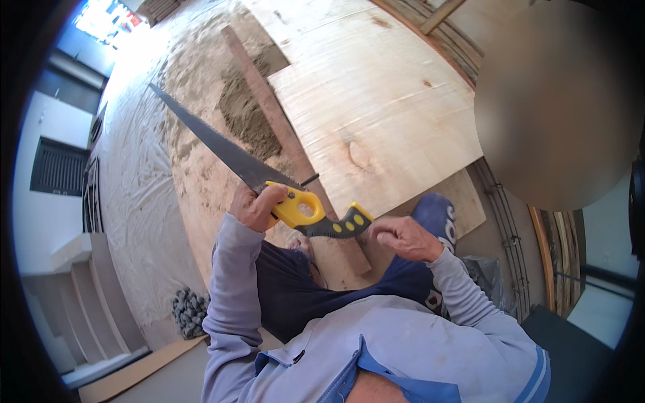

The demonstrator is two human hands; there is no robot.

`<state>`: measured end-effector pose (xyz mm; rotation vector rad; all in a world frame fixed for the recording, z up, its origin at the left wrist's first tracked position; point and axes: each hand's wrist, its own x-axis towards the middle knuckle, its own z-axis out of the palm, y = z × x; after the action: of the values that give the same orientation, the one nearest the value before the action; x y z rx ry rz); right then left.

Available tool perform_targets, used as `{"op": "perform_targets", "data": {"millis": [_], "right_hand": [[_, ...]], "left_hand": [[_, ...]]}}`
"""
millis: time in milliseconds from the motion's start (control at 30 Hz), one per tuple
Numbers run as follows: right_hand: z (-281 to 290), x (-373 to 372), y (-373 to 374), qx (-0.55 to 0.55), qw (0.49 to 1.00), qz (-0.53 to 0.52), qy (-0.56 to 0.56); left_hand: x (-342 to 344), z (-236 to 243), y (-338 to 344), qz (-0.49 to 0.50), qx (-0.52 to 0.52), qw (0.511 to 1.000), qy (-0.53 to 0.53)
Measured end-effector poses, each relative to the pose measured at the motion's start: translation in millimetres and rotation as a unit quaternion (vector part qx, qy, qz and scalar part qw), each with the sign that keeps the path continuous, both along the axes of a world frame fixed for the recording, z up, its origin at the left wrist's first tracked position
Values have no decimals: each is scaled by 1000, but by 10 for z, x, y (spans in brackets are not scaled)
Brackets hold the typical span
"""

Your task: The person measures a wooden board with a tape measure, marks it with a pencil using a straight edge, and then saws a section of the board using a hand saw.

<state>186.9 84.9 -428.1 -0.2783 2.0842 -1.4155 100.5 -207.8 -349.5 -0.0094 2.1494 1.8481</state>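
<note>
A hand saw (215, 144) with a long dark toothed blade and a yellow and black handle is held tilted in front of me, its tip toward the far left. My left hand (256, 207) is closed around it where the blade joins the handle. Just right of the handle's butt end is my right hand (406, 239), loosely curled with nothing seen in it; whether it touches the handle I cannot tell. Beneath the saw runs a narrow wooden board (269, 107), ending between my feet. A short dark rod (310, 179) shows beside the blade's teeth.
A large plywood sheet (376, 114) lies to the right of the board. Sand (248, 121) is heaped on the left, beside plastic sheeting (138, 168). Dark bars (500, 228) and timber strips (561, 248) are at the right. A blurred round patch covers the upper right.
</note>
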Motion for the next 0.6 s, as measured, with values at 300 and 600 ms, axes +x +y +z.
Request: {"op": "perform_targets", "data": {"millis": [300,600], "right_hand": [[534,334,74,1,957,35,288],[45,1306,231,-204,911,-309,182]], "left_hand": [[236,-119,926,-274,-151,950,11],[395,-495,2154,-400,-168,900,31]]}}
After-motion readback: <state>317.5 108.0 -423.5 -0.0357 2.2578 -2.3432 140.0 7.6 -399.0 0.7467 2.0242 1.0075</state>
